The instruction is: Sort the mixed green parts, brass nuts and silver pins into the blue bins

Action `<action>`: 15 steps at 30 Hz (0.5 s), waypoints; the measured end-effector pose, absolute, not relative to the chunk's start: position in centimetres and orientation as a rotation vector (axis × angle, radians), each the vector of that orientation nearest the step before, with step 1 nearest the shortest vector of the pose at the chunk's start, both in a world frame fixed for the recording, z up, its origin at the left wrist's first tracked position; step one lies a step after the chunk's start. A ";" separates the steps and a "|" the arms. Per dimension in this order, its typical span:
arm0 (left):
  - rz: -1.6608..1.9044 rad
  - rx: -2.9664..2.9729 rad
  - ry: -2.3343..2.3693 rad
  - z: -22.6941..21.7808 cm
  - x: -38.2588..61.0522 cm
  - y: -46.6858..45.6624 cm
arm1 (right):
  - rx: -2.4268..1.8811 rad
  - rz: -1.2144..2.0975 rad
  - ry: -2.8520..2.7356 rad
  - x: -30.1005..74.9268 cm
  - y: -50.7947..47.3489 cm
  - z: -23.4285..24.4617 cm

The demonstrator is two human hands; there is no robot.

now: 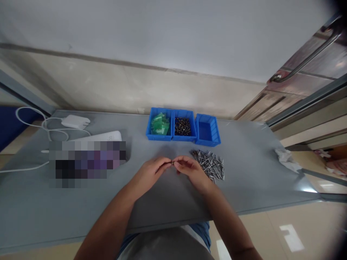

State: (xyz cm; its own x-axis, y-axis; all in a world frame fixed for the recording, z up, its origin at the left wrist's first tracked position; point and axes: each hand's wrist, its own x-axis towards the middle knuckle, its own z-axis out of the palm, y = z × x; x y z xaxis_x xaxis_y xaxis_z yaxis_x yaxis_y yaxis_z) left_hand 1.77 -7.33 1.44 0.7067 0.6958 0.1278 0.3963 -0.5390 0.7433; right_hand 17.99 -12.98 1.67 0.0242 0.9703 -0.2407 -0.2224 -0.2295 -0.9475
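My left hand (153, 169) and my right hand (189, 169) meet over the middle of the grey table (244, 187). Both pinch a tiny dark part (172, 163) between their fingertips; I cannot make out what it is. A heap of small shiny metal pins (210, 164) lies just right of my right hand. Behind the hands stand three blue bins side by side: the left bin (159, 124) holds green pieces, the middle bin (183, 125) holds small dark parts, the right bin (207, 129) looks empty.
A white charger (75, 121) with a looped cable (29, 119) lies at the back left, beside a white flat device (105, 136) and a blurred patch. A crumpled white cloth (284, 157) rests near the right edge. A wall runs behind the table.
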 end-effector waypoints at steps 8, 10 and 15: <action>0.672 2.272 0.806 1.4 1.8 -7.4 | -1.216 1.474 -0.832 17.8 -13.3 1.2; 0.740 2.262 0.792 1.7 1.9 -7.5 | -1.164 1.533 -0.777 17.7 -13.4 1.0; 0.749 2.252 0.771 2.2 2.0 -7.6 | -1.119 1.576 -0.753 17.6 -13.4 0.4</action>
